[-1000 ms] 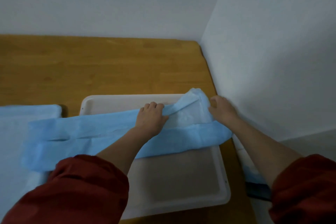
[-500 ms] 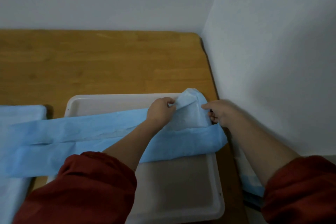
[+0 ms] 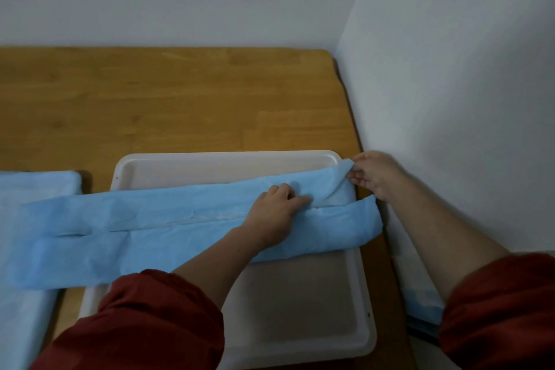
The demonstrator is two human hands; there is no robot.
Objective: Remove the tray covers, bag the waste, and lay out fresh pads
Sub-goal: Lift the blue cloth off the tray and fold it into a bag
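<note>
Nearest us, the white tray (image 3: 300,294) sits on the wooden table (image 3: 180,99), with the folded blue pad (image 3: 150,219) lying across its middle. Our left hand (image 3: 276,213) presses on the pad with knuckles bent, and we cannot tell whether it grips. Beyond it, our right hand (image 3: 375,174) pinches the pad's raised far corner.
</note>
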